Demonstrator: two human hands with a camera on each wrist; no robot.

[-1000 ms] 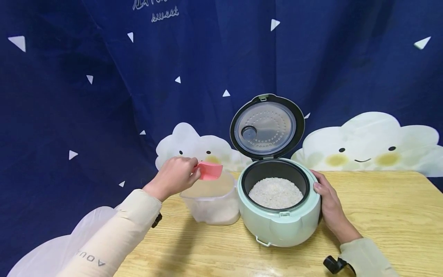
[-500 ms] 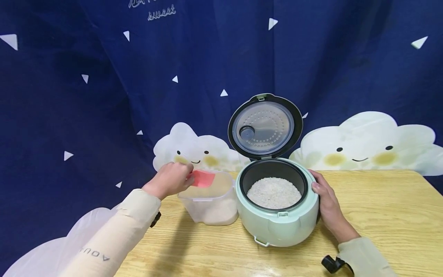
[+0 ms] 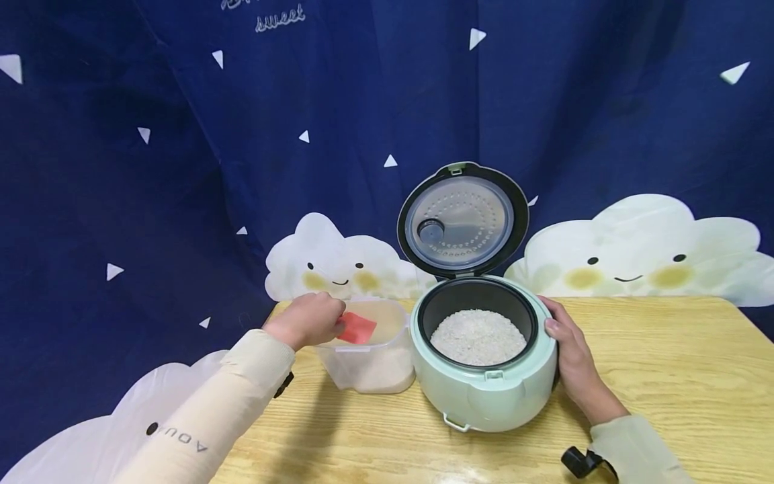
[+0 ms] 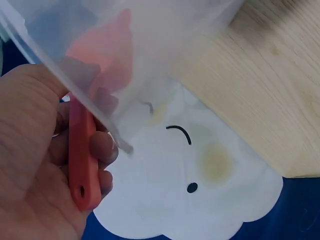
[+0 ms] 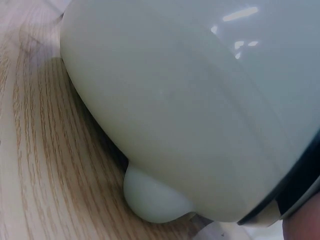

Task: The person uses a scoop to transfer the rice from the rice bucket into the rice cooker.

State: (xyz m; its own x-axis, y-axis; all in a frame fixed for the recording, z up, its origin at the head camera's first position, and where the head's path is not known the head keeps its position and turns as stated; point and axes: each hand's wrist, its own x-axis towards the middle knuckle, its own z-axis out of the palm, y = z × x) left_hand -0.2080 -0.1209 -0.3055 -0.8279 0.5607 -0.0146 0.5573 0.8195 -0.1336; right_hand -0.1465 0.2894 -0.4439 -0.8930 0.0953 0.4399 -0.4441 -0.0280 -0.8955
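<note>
My left hand (image 3: 311, 319) grips the handle of a pinkish-red scoop (image 3: 358, 328), its fingers wrapped round it in the left wrist view. The scoop's blade dips inside the rim of a translucent plastic container (image 3: 369, 368) with white rice in its bottom. Through the cloudy wall the blade (image 4: 112, 55) shows blurred. My right hand (image 3: 577, 359) rests against the right side of a mint-green rice cooker (image 3: 490, 400), thumb near the top rim. White rice (image 3: 479, 338) fills the lower part of the dark inner pot. The right wrist view shows mostly the cooker's smooth side (image 5: 170, 95).
The cooker's round lid (image 3: 462, 222) stands raised at the back. Container and cooker stand side by side on a wooden table (image 3: 659, 376). Behind them hangs a dark blue curtain (image 3: 338, 81) with white triangles and smiling clouds.
My left hand has lowered the scoop from above the container to inside its rim, with the blade tilting downward. My right hand has stayed on the cooker. The head view has shifted slightly.
</note>
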